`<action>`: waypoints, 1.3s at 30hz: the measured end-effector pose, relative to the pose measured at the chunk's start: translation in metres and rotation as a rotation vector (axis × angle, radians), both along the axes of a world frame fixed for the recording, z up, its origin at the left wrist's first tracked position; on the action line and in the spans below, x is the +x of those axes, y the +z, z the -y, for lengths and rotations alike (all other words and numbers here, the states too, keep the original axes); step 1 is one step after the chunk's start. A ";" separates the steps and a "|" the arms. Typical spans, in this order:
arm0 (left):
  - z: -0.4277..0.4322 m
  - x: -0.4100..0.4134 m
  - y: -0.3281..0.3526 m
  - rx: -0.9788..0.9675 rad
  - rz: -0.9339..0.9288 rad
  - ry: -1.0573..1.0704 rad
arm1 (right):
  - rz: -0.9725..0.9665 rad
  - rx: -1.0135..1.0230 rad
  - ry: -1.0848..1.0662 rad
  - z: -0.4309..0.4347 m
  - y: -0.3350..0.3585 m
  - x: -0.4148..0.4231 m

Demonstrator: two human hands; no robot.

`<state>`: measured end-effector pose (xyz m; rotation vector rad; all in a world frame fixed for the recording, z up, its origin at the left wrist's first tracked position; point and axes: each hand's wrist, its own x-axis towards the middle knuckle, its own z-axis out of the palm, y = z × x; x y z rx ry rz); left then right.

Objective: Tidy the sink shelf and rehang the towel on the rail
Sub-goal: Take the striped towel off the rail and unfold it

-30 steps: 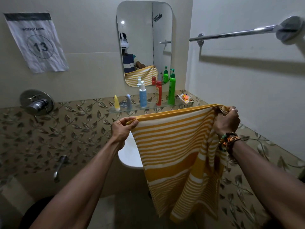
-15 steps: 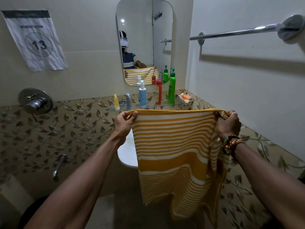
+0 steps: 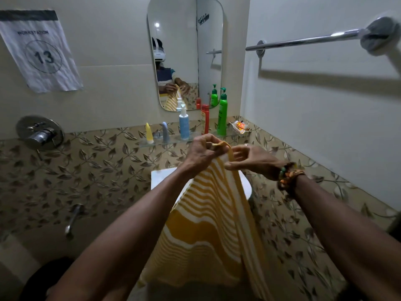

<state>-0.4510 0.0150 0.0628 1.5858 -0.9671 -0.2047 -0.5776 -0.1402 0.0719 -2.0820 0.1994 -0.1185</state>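
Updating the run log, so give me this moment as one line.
phase: rehang towel, not yet on rail | left hand: pinches towel top | right hand: against towel, grip unclear | shelf: bottles upright

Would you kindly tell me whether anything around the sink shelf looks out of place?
A crumpled orange-and-white wrapper lies at the right end of the glass shelf, beside the upright green pump bottle; it looks like litter. The towel rail is bare: the striped towel hangs in the grip of the left hand.
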 end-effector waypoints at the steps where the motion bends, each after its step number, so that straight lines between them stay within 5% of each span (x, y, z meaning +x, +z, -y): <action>1: 0.003 -0.002 -0.002 0.015 -0.015 -0.034 | 0.030 0.016 0.063 -0.008 0.004 0.005; 6: -0.004 0.006 -0.005 -0.015 -0.126 0.042 | 0.017 0.191 0.113 -0.024 0.009 0.021; 14: -0.031 0.006 -0.013 -0.105 -0.477 -0.020 | 0.074 0.120 -0.056 -0.040 0.016 0.041; 17: -0.043 0.008 -0.025 0.090 -0.405 -0.131 | 0.222 0.130 -0.183 -0.044 0.016 0.045; 21: -0.052 0.010 -0.039 0.111 -0.366 -0.144 | 0.384 0.016 -0.376 -0.039 0.018 0.046; 31: -0.046 0.002 -0.044 0.182 -0.306 -0.144 | 0.435 -0.252 -0.660 -0.014 0.018 0.026; 39: -0.034 -0.006 -0.037 0.168 0.136 -0.026 | 0.472 -0.179 -0.867 0.000 0.014 0.016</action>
